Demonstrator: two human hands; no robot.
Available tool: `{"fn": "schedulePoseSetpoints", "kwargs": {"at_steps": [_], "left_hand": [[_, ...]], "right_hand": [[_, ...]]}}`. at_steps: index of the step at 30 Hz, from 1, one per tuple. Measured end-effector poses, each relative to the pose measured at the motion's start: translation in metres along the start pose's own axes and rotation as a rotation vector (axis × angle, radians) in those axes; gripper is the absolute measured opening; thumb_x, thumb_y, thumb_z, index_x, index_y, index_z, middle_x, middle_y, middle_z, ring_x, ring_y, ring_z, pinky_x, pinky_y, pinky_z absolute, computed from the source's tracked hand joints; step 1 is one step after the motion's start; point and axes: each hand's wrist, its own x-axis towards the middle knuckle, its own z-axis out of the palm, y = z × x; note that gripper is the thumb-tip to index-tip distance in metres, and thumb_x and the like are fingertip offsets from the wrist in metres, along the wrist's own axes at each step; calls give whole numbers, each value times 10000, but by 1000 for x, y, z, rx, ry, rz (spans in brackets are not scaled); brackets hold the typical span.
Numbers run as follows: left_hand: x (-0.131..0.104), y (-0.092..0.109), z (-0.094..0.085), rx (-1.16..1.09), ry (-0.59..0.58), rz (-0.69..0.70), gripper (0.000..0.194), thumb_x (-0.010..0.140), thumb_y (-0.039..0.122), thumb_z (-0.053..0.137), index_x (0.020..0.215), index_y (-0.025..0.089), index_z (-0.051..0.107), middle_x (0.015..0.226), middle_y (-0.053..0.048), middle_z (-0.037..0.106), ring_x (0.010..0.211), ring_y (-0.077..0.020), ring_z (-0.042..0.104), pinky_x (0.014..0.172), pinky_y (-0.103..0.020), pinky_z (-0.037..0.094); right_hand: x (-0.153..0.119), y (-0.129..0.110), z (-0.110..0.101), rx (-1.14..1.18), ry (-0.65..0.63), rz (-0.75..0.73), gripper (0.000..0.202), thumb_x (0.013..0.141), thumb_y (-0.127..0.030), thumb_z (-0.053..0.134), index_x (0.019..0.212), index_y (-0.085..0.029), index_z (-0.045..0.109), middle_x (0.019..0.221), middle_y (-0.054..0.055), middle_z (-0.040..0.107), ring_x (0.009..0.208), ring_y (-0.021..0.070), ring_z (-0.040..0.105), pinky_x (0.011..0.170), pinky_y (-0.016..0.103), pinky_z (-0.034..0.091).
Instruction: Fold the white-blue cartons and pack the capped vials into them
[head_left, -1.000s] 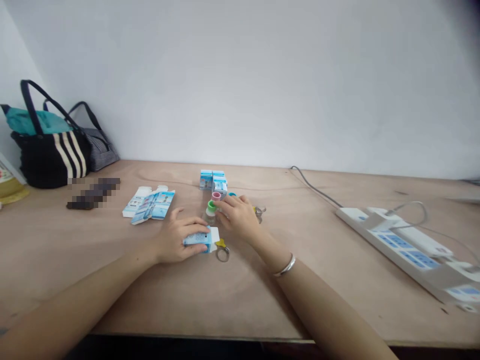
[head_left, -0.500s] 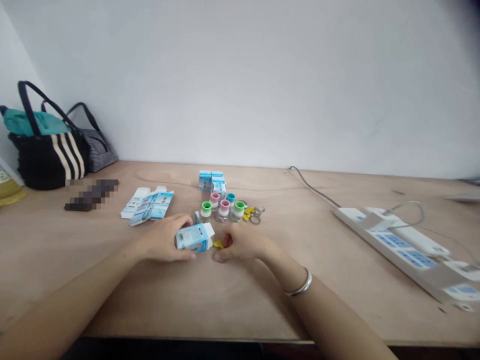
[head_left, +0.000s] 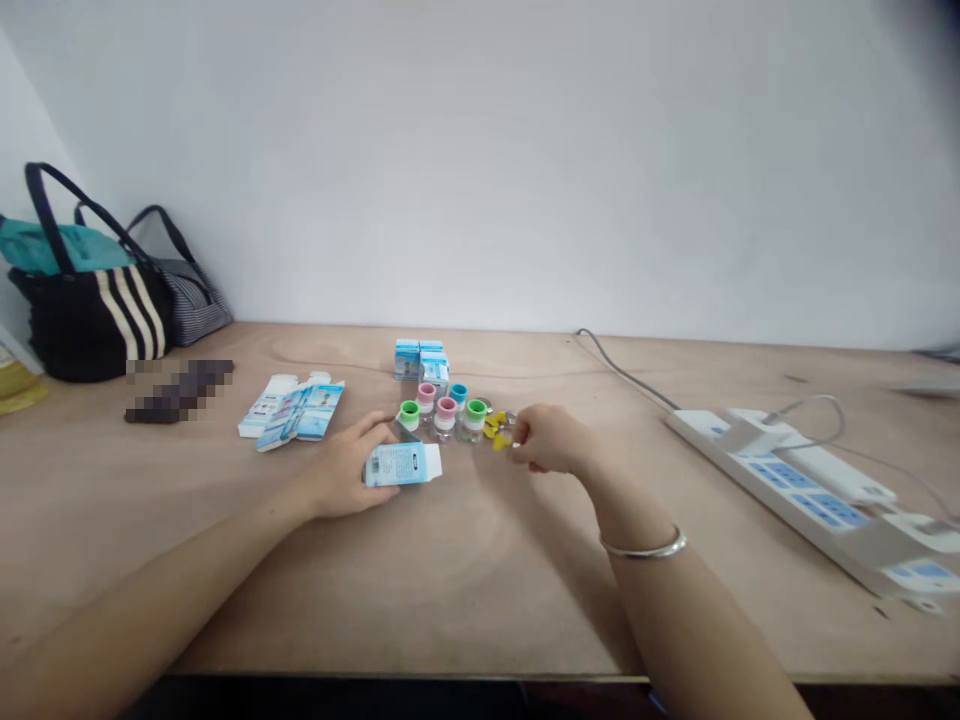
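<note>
My left hand (head_left: 346, 468) is wrapped round a light blue and white box (head_left: 397, 465), whose white end flap sticks out to the right. My right hand (head_left: 551, 440) is closed in a pinch at a small yellow piece (head_left: 502, 442), beside other yellow pieces and clear round items. Between and beyond my hands stand several small clear bottles with coloured rims: green (head_left: 475, 410), pink (head_left: 445, 408) and blue (head_left: 458, 393). Behind them is a group of upright blue and white boxes (head_left: 433, 370). Flattened blue cartons (head_left: 319, 410) lie to the left.
On the wooden table (head_left: 375, 600), a white power strip (head_left: 787, 495) with a grey cable (head_left: 630, 375) lies at the right. At the far left are a black striped bag (head_left: 94, 320), a grey bag (head_left: 195, 300) and a blurred dark object (head_left: 180, 392).
My right hand has moved right and away from the box to the yellow pieces. The box in my left hand has turned slightly and shifted to the right.
</note>
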Motion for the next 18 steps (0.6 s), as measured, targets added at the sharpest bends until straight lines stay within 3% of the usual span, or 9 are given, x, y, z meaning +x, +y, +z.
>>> {"fn": "schedulePoseSetpoints", "kwargs": {"at_steps": [3,7,10,12,15,16,18], "left_hand": [[8,-2,5,-49,1,3,381,624,298,694,960,217,533,1319,-81,442,1233,-292,432,913,-400,452],[18,-6,15,-134,-7,-41,377,626,340,708,922,204,517,1137,-67,554,1086,-271,536,842,-403,485],[19,-8,20,-158,31,-51,386,631,359,713,916,197,509,1143,-73,537,1086,-269,531,837,-406,491],[17,-8,21,-148,66,-21,408,632,348,720,954,199,518,1210,-82,491,1131,-270,504,887,-413,475],[10,-7,19,-92,88,45,439,668,322,708,1054,224,522,1237,-80,461,1143,-253,501,941,-406,456],[8,-7,20,-63,86,67,443,690,324,696,1086,238,518,1230,-77,465,1133,-248,510,945,-403,457],[4,-8,22,-10,79,110,488,706,377,692,1141,257,507,1236,-80,457,1124,-253,519,948,-406,461]], "right_hand": [[12,6,1,-52,174,47,124,607,-162,634,514,-170,552,450,34,594,503,158,576,459,216,375],[24,7,10,-66,235,-5,207,658,-220,610,467,-166,553,506,46,618,540,150,568,487,219,365],[24,3,13,-72,317,-26,165,718,-266,572,596,-157,597,683,77,659,660,176,584,536,237,371],[21,-2,14,-63,469,-62,168,767,-297,538,702,-160,609,803,90,655,729,189,578,569,254,372],[13,-13,18,57,727,-267,217,816,-357,520,723,-174,589,777,70,621,671,164,552,581,264,376],[10,-17,21,117,762,-382,231,823,-374,525,717,-175,580,745,61,607,640,151,539,582,263,385],[5,-25,29,199,716,-655,238,828,-394,541,738,-177,574,731,53,590,642,142,532,607,263,413]]}}
